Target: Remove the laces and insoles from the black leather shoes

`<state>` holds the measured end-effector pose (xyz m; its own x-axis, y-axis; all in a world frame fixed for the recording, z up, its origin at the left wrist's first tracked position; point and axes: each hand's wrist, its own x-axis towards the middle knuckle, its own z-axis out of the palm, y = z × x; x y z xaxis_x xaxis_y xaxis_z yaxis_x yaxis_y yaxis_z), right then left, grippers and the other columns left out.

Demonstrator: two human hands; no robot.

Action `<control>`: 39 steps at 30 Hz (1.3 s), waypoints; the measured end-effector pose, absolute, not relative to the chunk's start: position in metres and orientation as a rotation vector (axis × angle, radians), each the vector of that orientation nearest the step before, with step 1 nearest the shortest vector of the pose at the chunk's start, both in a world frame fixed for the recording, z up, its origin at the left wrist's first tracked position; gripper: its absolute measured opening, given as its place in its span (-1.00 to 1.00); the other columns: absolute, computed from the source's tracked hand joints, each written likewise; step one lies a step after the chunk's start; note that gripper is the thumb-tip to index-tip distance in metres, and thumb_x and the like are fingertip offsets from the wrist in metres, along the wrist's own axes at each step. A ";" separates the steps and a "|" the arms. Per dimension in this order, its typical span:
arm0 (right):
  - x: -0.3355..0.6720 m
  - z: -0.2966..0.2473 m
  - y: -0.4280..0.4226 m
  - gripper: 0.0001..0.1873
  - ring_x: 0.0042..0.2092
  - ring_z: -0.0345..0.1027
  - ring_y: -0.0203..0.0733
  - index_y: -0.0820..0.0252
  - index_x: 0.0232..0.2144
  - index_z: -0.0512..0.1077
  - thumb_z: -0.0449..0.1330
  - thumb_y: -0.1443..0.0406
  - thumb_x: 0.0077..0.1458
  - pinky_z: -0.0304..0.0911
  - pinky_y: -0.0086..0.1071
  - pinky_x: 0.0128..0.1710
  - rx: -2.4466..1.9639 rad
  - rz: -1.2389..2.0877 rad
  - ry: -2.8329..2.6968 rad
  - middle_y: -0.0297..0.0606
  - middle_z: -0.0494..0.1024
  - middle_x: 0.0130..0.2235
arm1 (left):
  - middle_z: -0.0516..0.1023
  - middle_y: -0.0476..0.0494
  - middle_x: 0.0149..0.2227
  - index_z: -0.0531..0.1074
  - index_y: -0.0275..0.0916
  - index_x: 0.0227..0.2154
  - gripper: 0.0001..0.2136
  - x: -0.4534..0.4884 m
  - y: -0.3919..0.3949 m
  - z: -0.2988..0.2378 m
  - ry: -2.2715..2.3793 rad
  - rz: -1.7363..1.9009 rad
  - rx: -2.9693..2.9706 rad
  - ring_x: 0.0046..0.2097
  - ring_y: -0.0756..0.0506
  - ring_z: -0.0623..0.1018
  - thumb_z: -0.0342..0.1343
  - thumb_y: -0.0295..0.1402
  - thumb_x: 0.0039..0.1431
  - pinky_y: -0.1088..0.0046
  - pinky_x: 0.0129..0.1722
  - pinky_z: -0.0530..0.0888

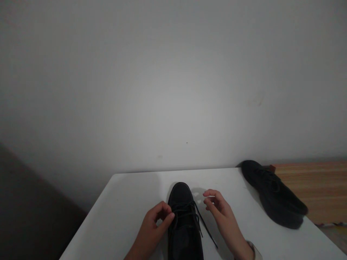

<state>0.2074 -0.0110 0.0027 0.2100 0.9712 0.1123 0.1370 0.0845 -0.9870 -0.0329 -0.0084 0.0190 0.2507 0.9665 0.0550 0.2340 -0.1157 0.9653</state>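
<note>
A black lace-up shoe [182, 195] stands on the white table, toe pointing away from me. At its left side my left hand [155, 222] is closed in a pinch, thumb and index finger on the black shoelace [187, 213] by the eyelets. The lace crosses the shoe loosely. A free lace end trails over the right side onto the table. To the right of the shoe, my right hand [220, 209] hovers with thumb and fingers apart and nothing between them. The lower part of the shoe runs out of view.
A second black shoe [273, 195] lies angled near the right edge of the white table [130, 209]. Behind the table rises a plain wall [173, 90]. A wood-grained surface [311, 184] shows beyond the right edge, and a dark area [32, 206] lies to the left.
</note>
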 end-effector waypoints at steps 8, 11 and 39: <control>0.207 0.002 -0.010 -0.73 -0.27 0.38 -0.07 0.08 -0.24 0.45 0.20 0.06 0.10 0.32 -0.23 -0.26 -1.302 0.890 -1.177 -0.24 0.51 -0.26 | 0.39 -0.02 -0.47 0.37 -0.22 -0.49 -0.75 -0.032 -0.006 0.015 1.215 1.031 1.594 -0.38 -0.08 0.41 0.13 -0.17 0.18 0.45 -0.33 0.34; 0.208 0.001 -0.009 -0.73 -0.27 0.38 -0.07 0.08 -0.24 0.45 0.20 0.06 0.10 0.31 -0.22 -0.25 -1.304 0.887 -1.181 -0.25 0.51 -0.27 | 0.40 -0.02 -0.47 0.38 -0.22 -0.47 -0.75 -0.033 -0.006 0.014 1.223 1.054 1.588 -0.37 -0.08 0.41 0.13 -0.16 0.19 0.46 -0.33 0.35; 0.206 0.007 -0.011 -0.70 -0.26 0.39 -0.05 0.08 -0.27 0.44 0.18 0.01 0.10 0.31 -0.22 -0.26 -1.314 0.909 -1.175 -0.23 0.50 -0.27 | 0.37 -0.01 -0.48 0.35 -0.21 -0.52 -0.72 -0.033 -0.006 0.020 1.195 0.974 1.591 -0.37 -0.08 0.40 0.14 -0.15 0.17 0.44 -0.31 0.36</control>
<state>0.2061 -0.0115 0.0066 0.2137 0.9698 0.1176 0.1299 0.0911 -0.9873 -0.0325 -0.0062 0.0196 0.2247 0.9716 0.0742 0.2689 -0.1350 0.9537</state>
